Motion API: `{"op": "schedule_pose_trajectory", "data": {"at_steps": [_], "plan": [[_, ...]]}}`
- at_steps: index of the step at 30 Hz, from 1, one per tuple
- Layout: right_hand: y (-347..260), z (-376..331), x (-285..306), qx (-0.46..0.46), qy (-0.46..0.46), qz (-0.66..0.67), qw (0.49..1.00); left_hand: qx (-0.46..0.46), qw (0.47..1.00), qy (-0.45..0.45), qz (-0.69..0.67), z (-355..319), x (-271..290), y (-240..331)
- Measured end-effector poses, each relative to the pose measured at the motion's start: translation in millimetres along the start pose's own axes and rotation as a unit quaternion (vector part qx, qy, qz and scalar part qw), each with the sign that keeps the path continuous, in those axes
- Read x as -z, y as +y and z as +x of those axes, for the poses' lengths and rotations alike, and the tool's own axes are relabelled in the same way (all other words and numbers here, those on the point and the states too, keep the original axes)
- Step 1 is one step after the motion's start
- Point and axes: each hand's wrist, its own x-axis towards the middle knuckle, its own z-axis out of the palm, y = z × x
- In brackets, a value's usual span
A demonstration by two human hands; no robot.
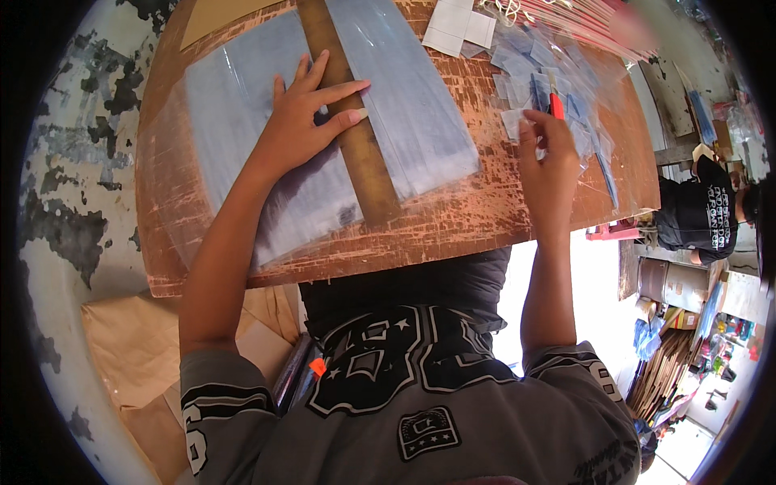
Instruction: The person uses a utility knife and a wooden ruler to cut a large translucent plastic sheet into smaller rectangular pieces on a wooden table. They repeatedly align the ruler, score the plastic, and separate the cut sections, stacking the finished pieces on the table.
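Note:
My left hand [311, 109] lies with fingers spread, pressing on a worn brown flat strip [368, 170], which looks like a straightedge. Under the strip is a stack of bluish clear plastic sheets [424, 121], with a loose transparent edge spreading out on the left. My right hand [550, 153] is on the right side of the table, fingers curled round a red cutter knife [556, 106]. Its narrow blade end points away from me, above small clear plastic offcuts [517, 61]. Part of the knife is hidden inside the hand.
The worn reddish-brown table [453, 206] has a curved near edge. At the far right lie white card pieces [458, 28] and a bundle of thin red sticks [582, 28]. Brown paper [137, 347] sits below on the left. Another person [707, 214] is off to the right.

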Motion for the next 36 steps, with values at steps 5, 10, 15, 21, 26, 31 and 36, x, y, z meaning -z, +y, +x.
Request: {"op": "schedule_pose_trajectory", "data": {"at_steps": [5,10,15,21,26,31,36], "plan": [[-24,0,-21,0.003,-0.104,0.055,0.993,-0.001,1.000,0.006,-0.001,0,2,1],[-36,2,-29,-0.032,-0.145,0.066,0.987,0.001,1.000,0.011,-0.001,-1,-1,2],[-36,5,-29,-0.052,-0.167,0.089,0.981,0.000,1.000,0.017,0.006,-3,-3,1],[-32,9,-30,-0.083,-0.170,0.117,0.975,-0.008,1.000,0.026,0.011,-3,-4,0],[-39,12,-20,-0.116,-0.194,0.159,0.961,-0.013,0.999,0.029,0.012,-2,-6,-3],[-39,9,-20,-0.057,-0.177,0.125,0.975,-0.019,0.999,0.028,0.015,-3,-7,-5],[-37,14,-21,-0.033,-0.157,0.118,0.980,-0.023,0.999,0.022,0.010,-1,-7,-6]]}}
